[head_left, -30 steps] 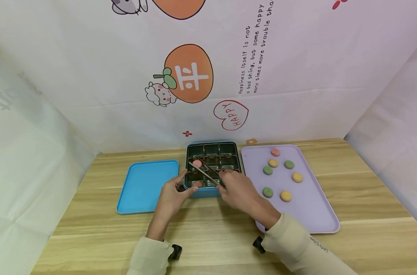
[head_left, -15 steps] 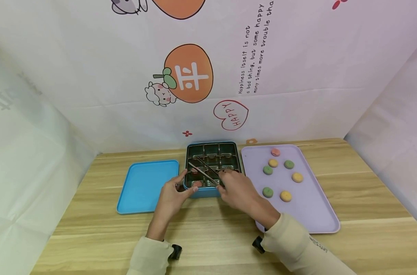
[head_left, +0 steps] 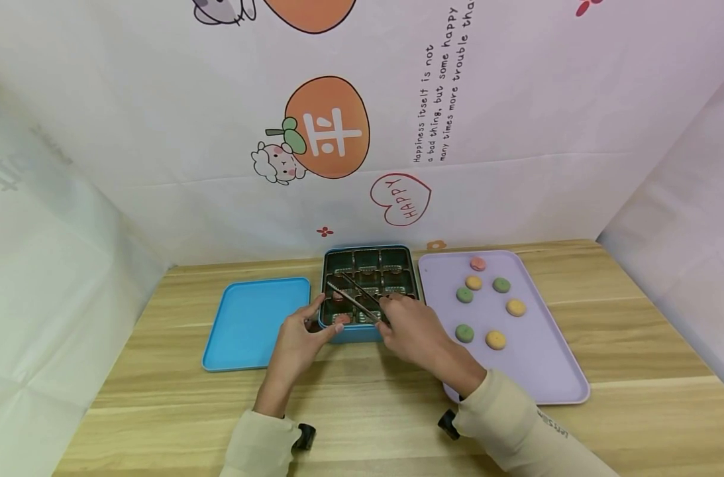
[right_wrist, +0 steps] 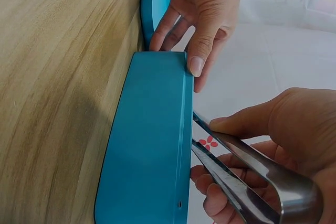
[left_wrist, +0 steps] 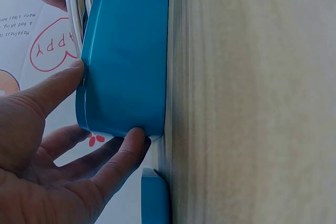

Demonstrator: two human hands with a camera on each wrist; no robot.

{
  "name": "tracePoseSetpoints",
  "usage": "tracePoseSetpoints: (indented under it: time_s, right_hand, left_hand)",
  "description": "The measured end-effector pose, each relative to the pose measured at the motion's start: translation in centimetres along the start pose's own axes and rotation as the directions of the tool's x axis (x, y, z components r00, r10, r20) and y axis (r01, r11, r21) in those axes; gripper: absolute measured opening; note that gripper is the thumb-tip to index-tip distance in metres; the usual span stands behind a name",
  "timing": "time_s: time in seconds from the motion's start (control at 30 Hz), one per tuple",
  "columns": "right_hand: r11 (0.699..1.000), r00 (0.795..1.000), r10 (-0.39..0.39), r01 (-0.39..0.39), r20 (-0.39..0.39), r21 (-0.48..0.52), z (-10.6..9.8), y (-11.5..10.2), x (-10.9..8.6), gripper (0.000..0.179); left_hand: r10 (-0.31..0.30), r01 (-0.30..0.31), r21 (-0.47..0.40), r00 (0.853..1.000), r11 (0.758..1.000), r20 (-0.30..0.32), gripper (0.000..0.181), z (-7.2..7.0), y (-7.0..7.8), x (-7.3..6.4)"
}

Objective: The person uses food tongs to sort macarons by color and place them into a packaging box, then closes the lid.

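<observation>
A blue tin box with a dark divided insert stands open-topped on the table. My left hand grips its front left corner, thumb at the rim and fingers along the side. My right hand holds metal tongs over the box, thumb on one arm and fingers against the other. The tong arms stand apart, their tips over the left middle compartment. A pink macaron lies there, partly hidden by the tongs. Another pink macaron sits in the front left compartment.
At the right a lilac tray bears several green and yellow macarons and one pink macaron. The blue lid lies to the left of the box. A printed white cloth hangs behind the table.
A second ago the pink macaron was up between the tong tips. It has dropped into the left middle compartment. Both hands have stayed almost still.
</observation>
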State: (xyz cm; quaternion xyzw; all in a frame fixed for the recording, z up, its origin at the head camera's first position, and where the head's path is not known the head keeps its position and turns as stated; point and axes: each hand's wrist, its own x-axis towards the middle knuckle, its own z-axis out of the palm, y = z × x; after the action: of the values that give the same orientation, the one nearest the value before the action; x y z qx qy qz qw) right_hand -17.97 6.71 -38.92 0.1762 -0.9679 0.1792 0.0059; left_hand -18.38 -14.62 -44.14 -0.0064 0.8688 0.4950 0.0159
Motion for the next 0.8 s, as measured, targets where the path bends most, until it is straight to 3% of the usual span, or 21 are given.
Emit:
tracePoseSetpoints:
  time_s: [0.8]
  right_hand:
    - [1.0, 1.0, -0.003, 0.003, -0.006, -0.01, -0.41, 0.07, -0.8, 0.042]
  left_hand:
    - [-0.016, 0.016, -0.012, 1.0, 1.0, 0.0, 0.074, -0.04, 0.21, 0.0]
